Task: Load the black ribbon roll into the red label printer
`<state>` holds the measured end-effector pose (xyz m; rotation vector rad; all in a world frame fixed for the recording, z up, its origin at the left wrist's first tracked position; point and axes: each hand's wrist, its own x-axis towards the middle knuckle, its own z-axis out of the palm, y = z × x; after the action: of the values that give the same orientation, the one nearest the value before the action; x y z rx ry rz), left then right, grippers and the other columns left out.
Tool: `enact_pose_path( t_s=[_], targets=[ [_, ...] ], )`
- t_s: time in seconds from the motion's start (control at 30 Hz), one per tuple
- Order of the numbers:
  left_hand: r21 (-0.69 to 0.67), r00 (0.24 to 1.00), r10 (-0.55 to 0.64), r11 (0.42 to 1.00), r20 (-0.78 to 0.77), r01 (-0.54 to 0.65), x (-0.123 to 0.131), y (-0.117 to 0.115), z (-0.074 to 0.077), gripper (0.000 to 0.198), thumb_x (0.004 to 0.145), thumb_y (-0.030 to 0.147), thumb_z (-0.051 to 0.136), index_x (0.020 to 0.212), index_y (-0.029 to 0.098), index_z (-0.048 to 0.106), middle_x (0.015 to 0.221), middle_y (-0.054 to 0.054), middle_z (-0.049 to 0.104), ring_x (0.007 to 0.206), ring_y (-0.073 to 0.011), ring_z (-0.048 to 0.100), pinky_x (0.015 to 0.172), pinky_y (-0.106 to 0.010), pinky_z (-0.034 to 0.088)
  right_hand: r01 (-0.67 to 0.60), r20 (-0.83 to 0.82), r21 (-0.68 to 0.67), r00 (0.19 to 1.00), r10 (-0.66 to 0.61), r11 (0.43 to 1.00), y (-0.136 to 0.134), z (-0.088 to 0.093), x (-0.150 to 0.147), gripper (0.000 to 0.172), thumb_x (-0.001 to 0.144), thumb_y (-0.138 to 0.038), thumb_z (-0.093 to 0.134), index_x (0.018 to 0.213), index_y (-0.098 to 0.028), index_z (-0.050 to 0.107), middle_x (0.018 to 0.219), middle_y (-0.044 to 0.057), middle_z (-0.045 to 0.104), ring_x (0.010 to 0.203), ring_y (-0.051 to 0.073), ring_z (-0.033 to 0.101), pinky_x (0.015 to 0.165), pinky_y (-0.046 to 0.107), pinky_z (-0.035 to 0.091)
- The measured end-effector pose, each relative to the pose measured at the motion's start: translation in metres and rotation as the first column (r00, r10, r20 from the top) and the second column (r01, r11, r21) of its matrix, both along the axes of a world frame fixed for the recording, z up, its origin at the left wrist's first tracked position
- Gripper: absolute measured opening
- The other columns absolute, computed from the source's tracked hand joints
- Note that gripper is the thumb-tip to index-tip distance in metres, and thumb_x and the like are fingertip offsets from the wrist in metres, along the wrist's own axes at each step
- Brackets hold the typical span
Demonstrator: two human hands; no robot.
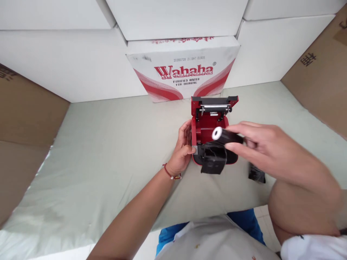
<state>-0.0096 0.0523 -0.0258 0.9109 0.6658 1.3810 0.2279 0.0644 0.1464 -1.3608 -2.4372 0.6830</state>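
Observation:
A small red and black label printer (pixel 197 131) stands on the cloth with its lid raised, showing a roller and metal bar inside the lid. My left hand (pixel 184 148) grips its left side, thumb on a grey piece at the front corner. Between thumb and fingers, my right hand (pixel 252 141) holds a black roll (pixel 230 136) with a white core, tilted above the printer's red bay. A loose black strip (pixel 215 159) hangs over the printer's front edge below the roll. Partly behind my right wrist lies a shiny black piece (pixel 256 172); I cannot make out what it is.
A Wahaha water carton (pixel 184 72) stands right behind the printer, with white boxes (pixel 176 18) stacked around it. Brown cardboard (pixel 24 144) borders the left side and more cardboard (pixel 320 65) the right. Pale green cloth (pixel 116 144) covers the table.

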Motion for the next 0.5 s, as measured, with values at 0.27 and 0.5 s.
enact_pose_path(
  t_s=[0.27, 0.5],
  targets=[
    [0.002, 1.000, 0.018, 1.000, -0.003, -0.018, -0.002, 0.001, 0.000, 0.090, 0.071, 0.046, 0.093, 0.154, 0.041, 0.058, 0.177, 0.000, 0.046, 0.172, -0.0379, 0.029, 0.143, -0.057, 0.024, 0.185, 0.082, -0.207, 0.982, -0.171, 0.961, -0.004, -0.051, 0.064, 0.040, 0.105, -0.052, 0.056, 0.118, -0.024, 0.083, 0.111, 0.008, 0.085, 0.087, 0.026, 0.078, 0.075, 0.039, 0.060],
    [-0.041, 0.999, 0.031, 0.999, -0.028, -0.032, -0.003, -0.001, 0.004, 0.089, 0.071, 0.043, 0.091, 0.154, 0.041, 0.059, 0.176, 0.000, 0.048, 0.172, -0.0382, 0.029, 0.143, -0.056, 0.027, 0.453, 0.078, 0.068, 0.886, -0.457, 0.889, -0.006, -0.080, 0.084, 0.049, 0.106, -0.050, 0.053, 0.134, -0.021, 0.081, 0.128, 0.013, 0.082, 0.093, 0.028, 0.077, 0.089, 0.046, 0.062]
  ],
)
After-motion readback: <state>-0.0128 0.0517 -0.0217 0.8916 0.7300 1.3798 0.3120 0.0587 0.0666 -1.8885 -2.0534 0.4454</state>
